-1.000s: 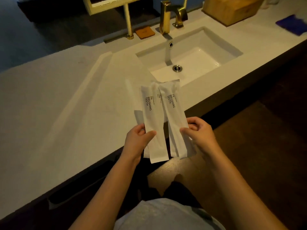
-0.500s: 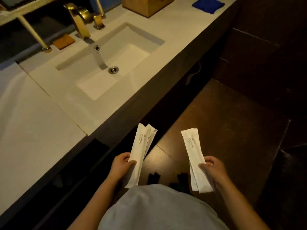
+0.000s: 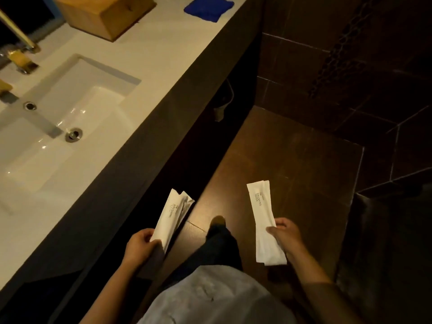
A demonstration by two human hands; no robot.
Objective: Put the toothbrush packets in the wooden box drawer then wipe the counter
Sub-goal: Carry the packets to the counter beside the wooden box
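The left grip [image 3: 140,245] is closed on a small sheaf of toothbrush packets [image 3: 174,217], pinched at the lower ends; at least two overlapping sleeves are seen, though the exact count cannot be told. The right grip [image 3: 284,237] is closed on a second sheaf of packets [image 3: 263,213], again two or more, held by thumb and fingers near the middle. Both sheaves are carried in the air in front of the body, off the desk [image 3: 163,50] and over the dark floor [image 3: 292,160], the left one just beside the desk's dark front edge.

Further out, the sink [image 3: 70,127] is set into the desk on the left. Beyond it, towards the far end of the desk, the wooden box [image 3: 105,15] stands near the back edge, and a blue cloth [image 3: 208,8] lies beside it near the front edge. The drawer of the box is not seen to be open from this side.

The task is judged to be early: the packets are gathered in hand but none is stowed. The drawer is yet to be opened and filled, and the wiping is not begun, the cloth lying untouched.
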